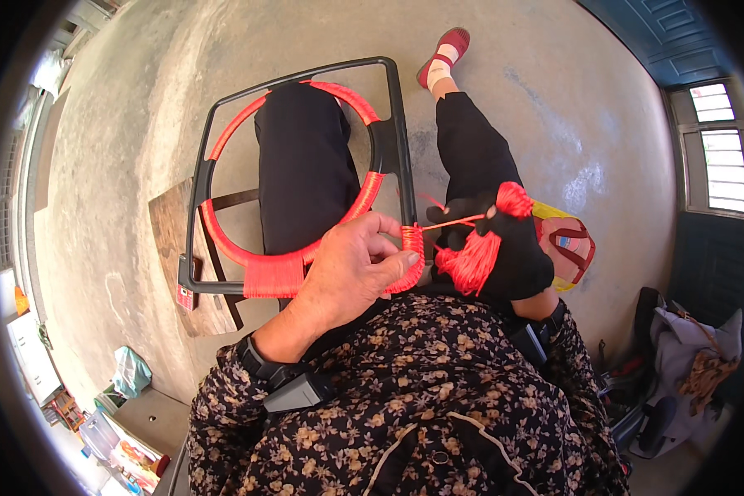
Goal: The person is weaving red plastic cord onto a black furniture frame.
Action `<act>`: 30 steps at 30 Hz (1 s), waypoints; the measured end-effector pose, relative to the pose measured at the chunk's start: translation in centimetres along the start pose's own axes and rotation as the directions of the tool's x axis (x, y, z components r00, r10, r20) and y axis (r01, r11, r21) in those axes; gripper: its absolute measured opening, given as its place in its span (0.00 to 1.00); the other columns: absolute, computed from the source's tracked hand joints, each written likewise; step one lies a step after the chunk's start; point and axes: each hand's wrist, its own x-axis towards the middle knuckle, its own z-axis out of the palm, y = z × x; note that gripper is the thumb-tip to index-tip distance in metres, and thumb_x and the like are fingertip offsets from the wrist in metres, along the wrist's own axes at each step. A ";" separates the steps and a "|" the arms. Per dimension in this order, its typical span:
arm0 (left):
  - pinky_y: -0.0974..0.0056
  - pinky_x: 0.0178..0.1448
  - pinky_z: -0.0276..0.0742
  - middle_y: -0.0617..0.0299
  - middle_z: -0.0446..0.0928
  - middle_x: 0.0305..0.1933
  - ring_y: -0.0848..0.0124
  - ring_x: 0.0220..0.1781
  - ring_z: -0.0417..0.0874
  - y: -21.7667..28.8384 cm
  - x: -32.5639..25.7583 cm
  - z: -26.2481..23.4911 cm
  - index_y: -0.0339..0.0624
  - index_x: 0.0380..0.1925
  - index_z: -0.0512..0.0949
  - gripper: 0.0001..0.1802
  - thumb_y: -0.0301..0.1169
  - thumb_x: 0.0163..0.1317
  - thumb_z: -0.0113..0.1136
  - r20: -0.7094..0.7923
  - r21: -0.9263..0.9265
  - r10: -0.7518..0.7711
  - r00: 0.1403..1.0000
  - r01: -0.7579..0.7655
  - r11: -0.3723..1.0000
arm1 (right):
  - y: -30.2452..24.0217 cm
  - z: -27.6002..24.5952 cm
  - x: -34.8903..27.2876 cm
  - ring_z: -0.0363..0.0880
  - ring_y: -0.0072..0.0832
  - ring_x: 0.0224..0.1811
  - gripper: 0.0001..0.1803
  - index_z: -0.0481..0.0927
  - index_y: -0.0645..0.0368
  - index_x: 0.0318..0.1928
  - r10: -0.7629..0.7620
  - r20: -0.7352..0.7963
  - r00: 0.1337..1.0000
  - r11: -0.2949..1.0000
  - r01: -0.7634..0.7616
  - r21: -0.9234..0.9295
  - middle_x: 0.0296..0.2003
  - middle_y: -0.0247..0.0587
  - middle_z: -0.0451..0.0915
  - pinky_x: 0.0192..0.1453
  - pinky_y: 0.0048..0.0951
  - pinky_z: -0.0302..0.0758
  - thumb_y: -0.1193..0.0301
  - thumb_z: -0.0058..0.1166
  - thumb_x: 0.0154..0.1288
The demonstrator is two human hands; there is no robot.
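A black rectangular frame (400,124) with a round inner ring (365,192) lies across my left thigh, and dark trouser cloth shows inside the ring. Glossy red cord covers much of the ring, a block on the near bar, and the frame's near right corner (412,240). My left hand (339,263), bare, is closed on that corner, thumb on the wrapping. My right hand (522,258), in a black glove, grips a loose bundle of red cord (476,259). One taut strand (456,221) runs from it to the wrapped corner. The glove's fingertips are partly hidden by cord.
Beneath the frame's left side a wooden board (168,221) rests on the concrete floor (124,165). A red and yellow bag (583,248) stands beyond my right hand. Grey cloth or bags (711,347) are piled at the right, near a blue door (678,37).
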 end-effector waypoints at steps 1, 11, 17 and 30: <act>0.72 0.35 0.75 0.60 0.85 0.32 0.82 0.31 0.78 -0.1 0.1 0.1 0.27 0.50 0.74 0.19 0.27 0.65 0.69 0.002 -0.029 0.013 1.000 -0.013 1.000 | 0.5 0.3 0.6 0.79 0.42 0.46 0.06 0.70 0.57 0.41 -0.058 0.025 0.998 0.997 0.056 0.055 0.42 0.48 0.79 0.50 0.38 0.76 0.69 0.52 0.72; 0.71 0.35 0.77 0.60 0.85 0.30 0.82 0.31 0.80 -0.3 0.4 0.7 0.29 0.47 0.75 0.19 0.25 0.61 0.72 0.057 -0.210 -0.025 0.998 0.036 0.977 | -0.3 2.4 -0.4 0.75 0.27 0.34 0.07 0.72 0.56 0.38 0.014 -0.284 0.959 1.000 -0.019 -0.012 0.30 0.32 0.71 0.36 0.30 0.72 0.69 0.56 0.70; 0.71 0.36 0.78 0.62 0.84 0.29 0.79 0.29 0.81 0.0 -0.4 1.2 0.32 0.49 0.74 0.30 0.30 0.50 0.80 -0.130 0.108 0.100 0.986 -0.086 0.990 | 0.2 3.2 -0.4 0.77 0.23 0.38 0.13 0.74 0.57 0.45 -0.043 -0.064 0.997 0.886 0.008 -0.464 0.35 0.32 0.75 0.42 0.27 0.75 0.71 0.64 0.65; 0.65 0.33 0.76 0.63 0.77 0.28 0.70 0.25 0.76 -1.1 -1.9 1.4 0.40 0.49 0.68 0.39 0.32 0.40 0.85 0.059 0.546 0.387 0.920 -0.355 0.759 | 1.2 3.2 -0.3 0.75 0.16 0.39 0.19 0.77 0.60 0.45 0.054 -0.095 0.994 0.701 -0.105 -0.706 0.37 0.30 0.79 0.45 0.24 0.76 0.75 0.73 0.55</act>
